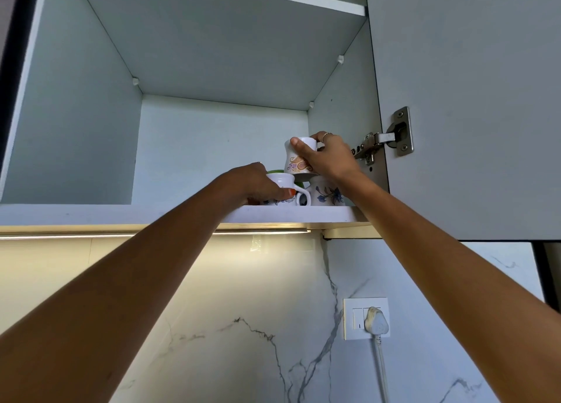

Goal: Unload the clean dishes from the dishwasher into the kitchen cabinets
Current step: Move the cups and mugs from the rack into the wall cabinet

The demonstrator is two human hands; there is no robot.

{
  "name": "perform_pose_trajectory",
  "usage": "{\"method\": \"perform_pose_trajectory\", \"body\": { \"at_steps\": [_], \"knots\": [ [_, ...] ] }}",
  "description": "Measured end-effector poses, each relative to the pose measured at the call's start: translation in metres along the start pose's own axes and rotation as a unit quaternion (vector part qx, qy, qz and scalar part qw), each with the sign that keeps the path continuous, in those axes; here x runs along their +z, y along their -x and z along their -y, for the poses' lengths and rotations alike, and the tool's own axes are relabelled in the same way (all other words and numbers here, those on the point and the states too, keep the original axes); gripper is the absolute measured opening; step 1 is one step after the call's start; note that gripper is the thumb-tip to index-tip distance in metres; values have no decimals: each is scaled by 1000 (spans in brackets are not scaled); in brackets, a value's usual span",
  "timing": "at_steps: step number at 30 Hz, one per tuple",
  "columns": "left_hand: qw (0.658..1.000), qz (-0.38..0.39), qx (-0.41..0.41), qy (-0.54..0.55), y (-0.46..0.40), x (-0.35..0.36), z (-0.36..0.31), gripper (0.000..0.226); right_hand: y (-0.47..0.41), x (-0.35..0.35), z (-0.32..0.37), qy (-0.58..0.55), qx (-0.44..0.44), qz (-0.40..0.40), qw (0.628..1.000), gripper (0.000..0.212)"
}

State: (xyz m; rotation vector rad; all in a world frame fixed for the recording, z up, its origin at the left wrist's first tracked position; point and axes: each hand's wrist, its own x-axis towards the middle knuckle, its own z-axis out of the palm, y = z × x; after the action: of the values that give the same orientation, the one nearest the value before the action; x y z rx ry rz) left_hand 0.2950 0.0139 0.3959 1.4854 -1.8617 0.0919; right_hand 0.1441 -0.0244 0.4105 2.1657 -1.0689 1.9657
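Open wall cabinet (pixel 76 123), seen from below, with its door (pixel 470 99) swung to the right on a metal hinge (pixel 391 137). On the cabinet's bottom shelf (pixel 121 213) three cups can be counted, plus one green item (pixel 274 172) only partly seen behind them. The right hand (pixel 326 157) has its grip clamped round a white cup with an orange and purple pattern (pixel 296 163), thumb on the near side and fingers behind; this cup is tilted and sits just above a blue-flowered cup (pixel 326 194), which stands on the shelf directly below that grip. The left hand (pixel 258 184) curls its grip over a third white cup (pixel 280 181) (handle toward the right hand), just left of the flowered one. Below the shelf: one light strip (pixel 264 232), a marble wall (pixel 243 342), one socket (pixel 365 317) with one white plug (pixel 376 323).
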Motion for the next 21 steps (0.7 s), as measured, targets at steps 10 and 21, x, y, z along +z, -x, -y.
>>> {"method": "perform_pose_trajectory", "body": {
  "at_steps": [10, 21],
  "knots": [
    [951, -219, -17, -219, 36, 2, -16, 94, 16, -30, 22, 22, -2, -12, 1000, 64],
    [936, -226, 47, -264, 121, 28, -1, 65, 93, -48, 47, 51, -9, 83, 995, 58]
  ]
}}
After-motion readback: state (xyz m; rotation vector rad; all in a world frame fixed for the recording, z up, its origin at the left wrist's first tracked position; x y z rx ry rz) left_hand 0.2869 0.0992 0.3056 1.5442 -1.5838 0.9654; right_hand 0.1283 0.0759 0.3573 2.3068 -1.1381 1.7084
